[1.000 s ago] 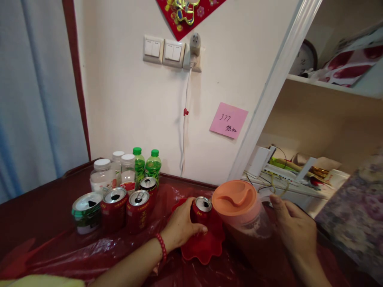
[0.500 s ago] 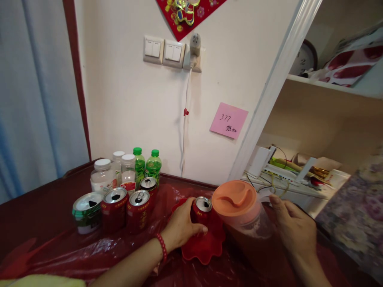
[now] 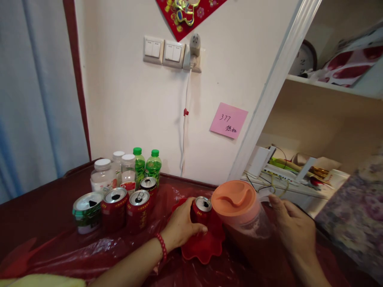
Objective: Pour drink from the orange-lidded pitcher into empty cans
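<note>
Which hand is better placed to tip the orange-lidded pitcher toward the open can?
Probably the right hand: it touches the pitcher at its handle; the left hand holds the red can on the red dish.

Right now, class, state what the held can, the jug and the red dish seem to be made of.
Can: likely thin metal, glossy red print, bare silvery top with opening. Jug: probably plastic, see-through wall, matte orange lid. Dish: seemingly moulded plastic, shiny red, wavy rim.
</note>
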Demonstrator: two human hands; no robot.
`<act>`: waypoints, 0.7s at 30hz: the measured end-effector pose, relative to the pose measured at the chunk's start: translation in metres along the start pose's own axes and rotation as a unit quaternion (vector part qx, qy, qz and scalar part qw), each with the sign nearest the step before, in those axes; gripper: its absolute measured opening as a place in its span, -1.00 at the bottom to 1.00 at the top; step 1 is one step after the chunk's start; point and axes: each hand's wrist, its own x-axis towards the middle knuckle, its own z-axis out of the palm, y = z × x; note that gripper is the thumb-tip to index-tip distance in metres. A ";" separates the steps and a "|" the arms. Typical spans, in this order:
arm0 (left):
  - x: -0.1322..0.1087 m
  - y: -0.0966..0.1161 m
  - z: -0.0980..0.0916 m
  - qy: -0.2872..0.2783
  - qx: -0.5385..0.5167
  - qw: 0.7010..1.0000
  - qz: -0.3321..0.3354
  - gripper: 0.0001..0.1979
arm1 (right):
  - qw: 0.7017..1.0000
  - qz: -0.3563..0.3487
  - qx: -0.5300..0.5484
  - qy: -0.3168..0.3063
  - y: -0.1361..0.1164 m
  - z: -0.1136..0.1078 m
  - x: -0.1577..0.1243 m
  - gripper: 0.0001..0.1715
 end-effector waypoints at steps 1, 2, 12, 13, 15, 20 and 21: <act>0.000 0.000 0.000 -0.001 -0.001 1.000 0.000 -0.28 | 1.000 0.000 0.001 -0.002 0.001 0.000 0.001 -0.24; -0.001 0.001 0.000 -0.001 -0.001 1.000 0.001 -0.28 | 1.000 0.002 0.003 -0.003 0.002 0.000 0.001 -0.23; 0.001 -0.002 0.001 0.004 0.006 1.000 0.004 -0.28 | 1.000 -0.011 -0.012 -0.001 0.004 0.001 0.001 -0.22; 0.001 -0.003 0.001 0.005 0.007 1.000 0.003 -0.28 | 1.000 -0.011 -0.013 -0.001 0.004 0.001 0.002 -0.22; 0.001 -0.003 0.001 0.005 0.007 1.000 0.003 -0.27 | 1.000 -0.008 -0.012 -0.003 0.005 0.001 0.002 -0.22; 0.000 -0.003 0.001 0.001 0.000 1.000 0.002 -0.28 | 1.000 0.001 -0.005 -0.005 0.007 0.000 0.003 -0.22; 0.000 -0.003 0.001 0.001 -0.002 1.000 0.004 -0.28 | 1.000 0.003 -0.003 -0.004 0.007 0.000 0.003 -0.22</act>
